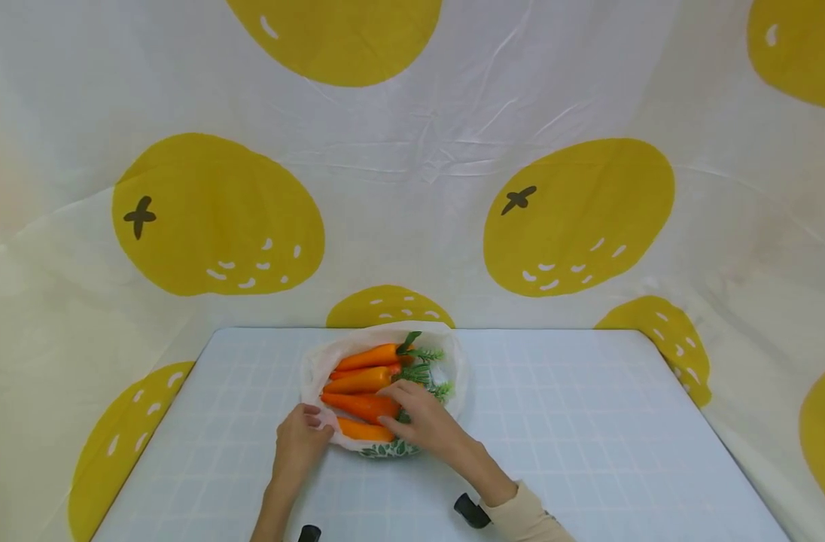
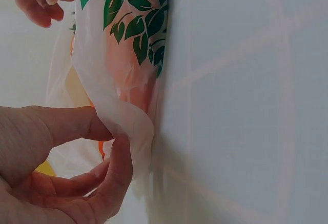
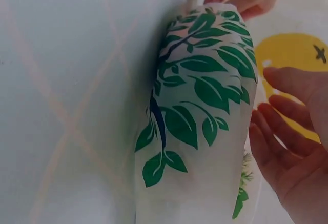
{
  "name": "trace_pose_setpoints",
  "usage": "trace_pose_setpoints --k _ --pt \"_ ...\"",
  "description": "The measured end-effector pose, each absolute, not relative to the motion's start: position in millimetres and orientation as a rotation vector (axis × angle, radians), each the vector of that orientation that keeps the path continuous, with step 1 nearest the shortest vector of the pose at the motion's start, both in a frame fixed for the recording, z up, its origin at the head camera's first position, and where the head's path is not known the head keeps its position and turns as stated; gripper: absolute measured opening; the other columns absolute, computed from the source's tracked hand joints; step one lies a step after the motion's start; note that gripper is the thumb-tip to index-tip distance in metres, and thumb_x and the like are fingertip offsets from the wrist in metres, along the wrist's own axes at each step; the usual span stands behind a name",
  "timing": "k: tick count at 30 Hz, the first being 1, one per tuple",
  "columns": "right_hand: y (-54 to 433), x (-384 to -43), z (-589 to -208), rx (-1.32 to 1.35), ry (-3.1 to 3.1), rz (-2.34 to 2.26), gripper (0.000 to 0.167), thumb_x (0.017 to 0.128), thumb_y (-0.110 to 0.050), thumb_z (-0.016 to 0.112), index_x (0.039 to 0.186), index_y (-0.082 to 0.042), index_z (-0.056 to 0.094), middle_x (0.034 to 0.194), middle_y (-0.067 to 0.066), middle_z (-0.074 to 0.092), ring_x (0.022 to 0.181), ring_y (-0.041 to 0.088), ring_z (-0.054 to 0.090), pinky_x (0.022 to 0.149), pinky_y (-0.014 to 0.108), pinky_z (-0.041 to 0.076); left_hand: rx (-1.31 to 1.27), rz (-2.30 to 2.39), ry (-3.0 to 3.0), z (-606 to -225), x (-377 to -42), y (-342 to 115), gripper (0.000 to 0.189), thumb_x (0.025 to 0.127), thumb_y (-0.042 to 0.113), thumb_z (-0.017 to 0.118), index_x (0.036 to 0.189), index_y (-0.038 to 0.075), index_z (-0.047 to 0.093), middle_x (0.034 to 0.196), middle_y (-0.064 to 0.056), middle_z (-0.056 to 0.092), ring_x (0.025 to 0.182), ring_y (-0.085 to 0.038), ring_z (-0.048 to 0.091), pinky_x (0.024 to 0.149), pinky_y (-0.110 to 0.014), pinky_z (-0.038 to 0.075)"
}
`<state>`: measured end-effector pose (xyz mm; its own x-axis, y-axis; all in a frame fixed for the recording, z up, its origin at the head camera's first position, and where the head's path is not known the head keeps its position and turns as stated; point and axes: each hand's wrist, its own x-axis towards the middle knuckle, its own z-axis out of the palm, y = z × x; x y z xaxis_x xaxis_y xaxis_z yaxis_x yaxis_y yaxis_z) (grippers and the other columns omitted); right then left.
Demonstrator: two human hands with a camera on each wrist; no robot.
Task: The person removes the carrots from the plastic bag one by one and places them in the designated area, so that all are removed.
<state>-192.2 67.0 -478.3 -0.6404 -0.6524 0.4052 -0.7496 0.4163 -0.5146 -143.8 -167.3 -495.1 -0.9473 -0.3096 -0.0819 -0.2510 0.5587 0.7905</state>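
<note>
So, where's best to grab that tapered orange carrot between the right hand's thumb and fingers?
Probably its thick end, near the green leafy tops, from above: the carrot lies with its thin tip toward the left hand, and the translucent white, leaf-printed bag surrounds it.

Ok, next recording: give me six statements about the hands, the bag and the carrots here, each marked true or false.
1. The left hand pinches the edge of the bag. True.
2. The bag is tied closed. False: its mouth is open.
3. Several carrots lie inside the bag. True.
4. Only one hand is in view. False: the right hand is there too, over the carrots.
5. Green leaves are printed on the bag. True.
6. The carrots are purple. False: they are orange.
</note>
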Motion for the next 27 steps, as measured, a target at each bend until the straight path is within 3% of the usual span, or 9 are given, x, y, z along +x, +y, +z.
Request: trace_pose_setpoints --k 9,16,20,27 --pt "55 -187 -485 1.278 -2.672 0.865 0.031 0.095 -0.018 0.075 0.121 -0.005 0.068 0.114 0.006 0.068 0.103 0.018 0.063 0.093 0.027 0.052 0.409 -1.339 -2.703 -502 -142 -173 0.031 0.083 0.002 0.072 0.11 -0.009 0.06 0.09 -0.019 0.066 0.078 -0.029 0.063 0.073 -0.045 0.056" --pt "42 -183 -489 1.316 -2.659 0.771 0.023 0.095 -0.019 0.075 0.116 -0.011 0.07 0.097 -0.001 0.066 0.089 0.014 0.059 0.082 0.018 0.049 0.41 -1.351 -2.696 -506 -140 -175 0.032 0.084 0.0 0.071 0.112 -0.01 0.059 0.092 -0.019 0.066 0.081 -0.032 0.064 0.079 -0.05 0.058" --pt "34 -181 -488 1.304 -2.686 0.635 0.022 0.094 -0.022 0.076 0.113 -0.014 0.071 0.089 -0.005 0.06 0.082 0.01 0.054 0.075 0.013 0.043 0.415 -1.316 -2.694 -506 -139 -174 0.032 0.087 0.007 0.071 0.112 -0.011 0.062 0.091 -0.019 0.069 0.082 -0.032 0.067 0.079 -0.05 0.057" --pt "20 -178 -489 1.282 -2.663 0.397 0.021 0.091 -0.023 0.08 0.109 -0.016 0.073 0.084 -0.006 0.06 0.081 0.01 0.054 0.074 0.014 0.043 0.441 -1.296 -2.691 -505 -140 -171 0.04 0.091 0.022 0.074 0.112 -0.011 0.064 0.091 -0.02 0.071 0.081 -0.031 0.068 0.076 -0.047 0.058"
